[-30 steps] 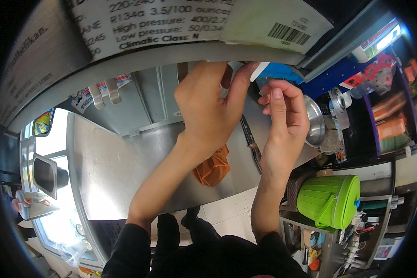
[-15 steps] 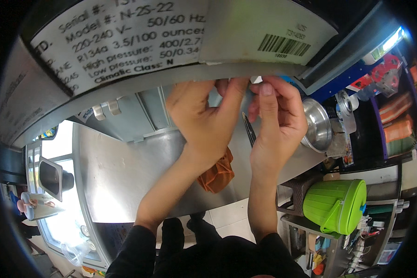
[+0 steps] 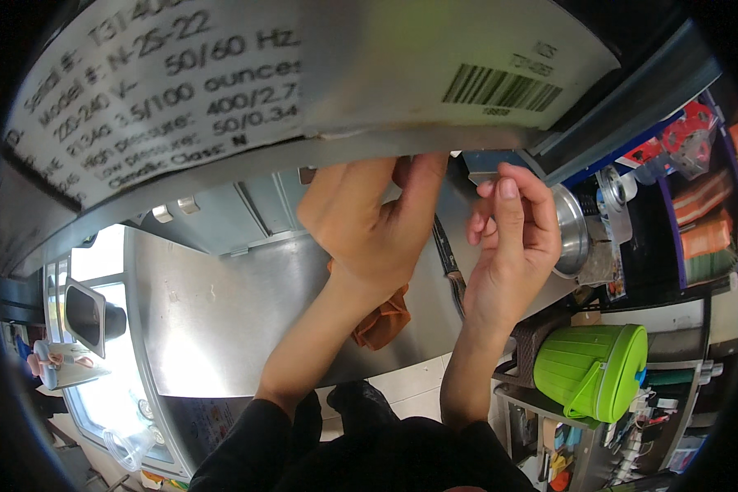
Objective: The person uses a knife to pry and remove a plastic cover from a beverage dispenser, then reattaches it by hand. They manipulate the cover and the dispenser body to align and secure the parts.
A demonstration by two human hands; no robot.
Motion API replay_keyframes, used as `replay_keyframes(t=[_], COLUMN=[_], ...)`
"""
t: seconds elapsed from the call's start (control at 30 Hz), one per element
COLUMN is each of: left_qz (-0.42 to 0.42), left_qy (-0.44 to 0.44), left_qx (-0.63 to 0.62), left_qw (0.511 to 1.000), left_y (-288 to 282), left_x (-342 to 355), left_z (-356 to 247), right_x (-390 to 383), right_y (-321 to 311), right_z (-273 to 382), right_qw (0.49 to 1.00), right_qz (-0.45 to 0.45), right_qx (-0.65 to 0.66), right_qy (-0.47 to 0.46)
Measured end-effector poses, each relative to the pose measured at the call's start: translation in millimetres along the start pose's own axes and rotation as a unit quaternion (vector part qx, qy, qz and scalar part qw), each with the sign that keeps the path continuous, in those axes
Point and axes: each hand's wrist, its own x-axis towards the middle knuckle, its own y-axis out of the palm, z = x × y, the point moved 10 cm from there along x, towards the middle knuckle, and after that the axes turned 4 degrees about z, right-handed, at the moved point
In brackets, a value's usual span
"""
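One half-hidden left hand (image 3: 371,221), one curled right hand (image 3: 518,238) — I can't tell either grip's state.

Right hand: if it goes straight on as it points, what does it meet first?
Probably the grey-blue surface just beyond the right hand, below the metal edge; depth is unclear.

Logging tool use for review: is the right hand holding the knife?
No, the knife lies on the steel counter while the right hand hovers apart from it.
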Motion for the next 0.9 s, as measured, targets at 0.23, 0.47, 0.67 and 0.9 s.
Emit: replay_keyframes(t=[0.23,0.47,0.67,0.9], left_qz=[0.116,0.193,0.204,0.21], left_qy=[-0.199,-0.163,-0.181,-0.154], left_qx=[-0.044,-0.072,-0.095,-0.08], left_qw=[0.972,0.965,0.957,0.962], left_y=[-9.6,-21.3,-25.2,-28.9], left_x=[-7.3,-1.6,-3.0,-1.4], left_z=[17.7,3.2,4.3,0.8], right_x=[-12.2,-22.8,-29.4,-26.2], right_y=[20.5,43.4,58.2,60.5], right_z=[-4.7,-10.8,-17.8,-15.9], right_qw=[0.997,0.989,0.977,0.974], right_qz=[0.066,0.144,0.178,0.2], right_qx=[-0.042,-0.002,0.089,0.088], right_qy=[0.019,0.04,0.077,0.058])
